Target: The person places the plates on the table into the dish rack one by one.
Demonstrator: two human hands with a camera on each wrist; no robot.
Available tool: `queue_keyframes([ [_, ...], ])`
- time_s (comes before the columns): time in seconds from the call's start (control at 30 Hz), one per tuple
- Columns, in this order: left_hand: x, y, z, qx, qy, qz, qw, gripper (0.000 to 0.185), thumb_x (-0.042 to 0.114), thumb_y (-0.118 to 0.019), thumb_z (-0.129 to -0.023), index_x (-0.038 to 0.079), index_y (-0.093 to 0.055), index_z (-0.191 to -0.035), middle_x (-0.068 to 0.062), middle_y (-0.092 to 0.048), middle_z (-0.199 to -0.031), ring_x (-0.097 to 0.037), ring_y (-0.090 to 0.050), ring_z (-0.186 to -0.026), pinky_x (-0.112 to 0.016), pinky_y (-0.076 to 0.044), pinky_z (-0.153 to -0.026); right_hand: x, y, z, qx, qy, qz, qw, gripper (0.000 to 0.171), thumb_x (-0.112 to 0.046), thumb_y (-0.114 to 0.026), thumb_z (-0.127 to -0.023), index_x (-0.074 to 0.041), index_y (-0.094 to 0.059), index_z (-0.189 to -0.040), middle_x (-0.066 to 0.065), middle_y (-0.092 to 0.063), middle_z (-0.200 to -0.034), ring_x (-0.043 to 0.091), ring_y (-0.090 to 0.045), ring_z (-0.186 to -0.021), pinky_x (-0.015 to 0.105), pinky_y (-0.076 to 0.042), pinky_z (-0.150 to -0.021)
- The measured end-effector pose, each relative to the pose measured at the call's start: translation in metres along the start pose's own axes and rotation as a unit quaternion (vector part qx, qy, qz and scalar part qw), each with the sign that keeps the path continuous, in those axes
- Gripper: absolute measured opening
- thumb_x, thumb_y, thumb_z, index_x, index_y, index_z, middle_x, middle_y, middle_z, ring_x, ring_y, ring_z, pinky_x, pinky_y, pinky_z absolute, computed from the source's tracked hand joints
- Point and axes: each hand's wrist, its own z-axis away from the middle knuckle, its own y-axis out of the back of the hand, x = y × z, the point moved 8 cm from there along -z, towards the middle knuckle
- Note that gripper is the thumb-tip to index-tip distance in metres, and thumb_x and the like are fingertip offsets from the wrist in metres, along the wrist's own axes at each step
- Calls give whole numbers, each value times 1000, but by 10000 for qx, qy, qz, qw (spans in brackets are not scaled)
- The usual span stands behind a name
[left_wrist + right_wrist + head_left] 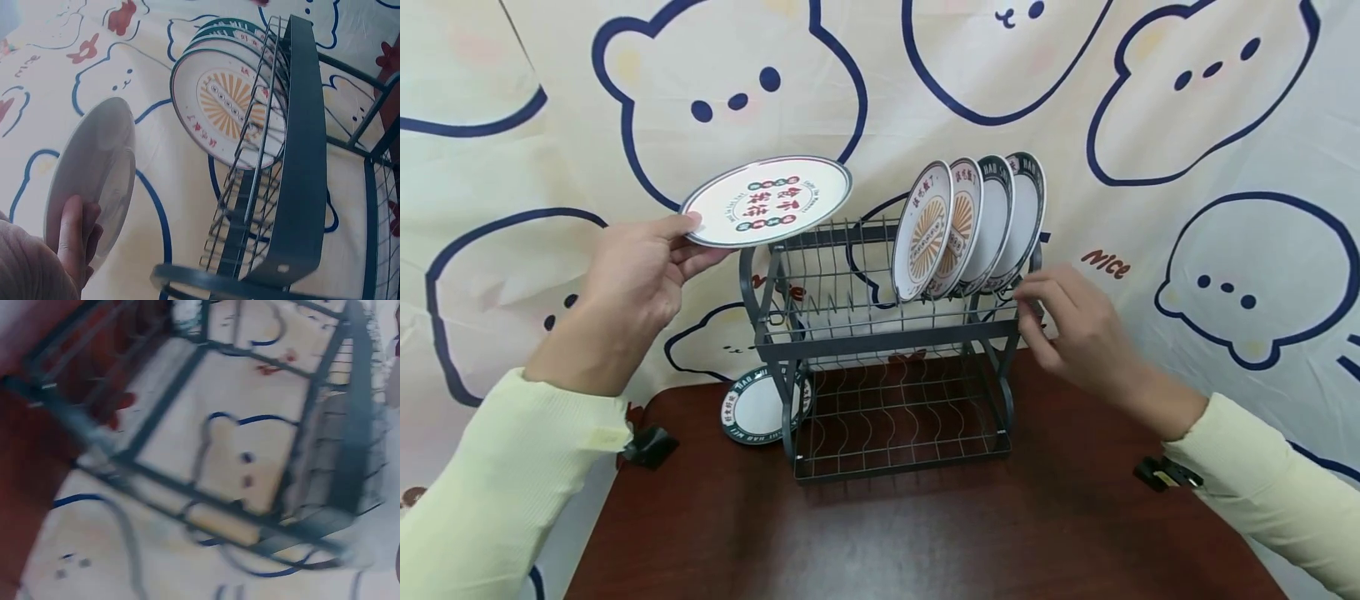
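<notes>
My left hand is pinching a plate by its rim — it could tip and slip; my right hand, fingers loosely curled, is touching the dish rack — a nudge might rattle the racked plates.

- The picture is blurry.
- A dark metal rack fills most of the view, seen from close up and tilted.
- Its thick bars make a big frame, and thin wires run side by side on the right part.
- Behind the bars is a cream cloth with a bear drawn in blue lines, with dark dots for its eyes and nose.
- A dark red-brown counter shows at the left.
- Small red marks sit on the cloth near the top.
</notes>
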Motion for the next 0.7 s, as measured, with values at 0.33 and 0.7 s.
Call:
queue_keyframes([
  [0.33, -6, -26, 6, -168, 105, -30, 9998, 59, 15, -60, -103, 6, -38, -157, -11, -57, -143, -14, -77, -98, -25, -61, -87, 9, -23, -102, -1060, -3108, -1562, 9315, 32, -28, -63, -102, -5, -62, -125, 7, -68, -115, 14, -64, -101, 27, -56, -91],
  [0.7, -5, -45, 20, -554, -126, -50, 9984, 52, 14, -59, -103, -1, -44, -151, -12, -60, -136, -13, -76, -99, -25, -61, -88, 17, -71, -147, -1452, -5509, -4105, 7120, 31, -16, -60, -104, 0, -59, -130, 15, -63, -118, 25, -73, -99, 27, -63, -85],
])
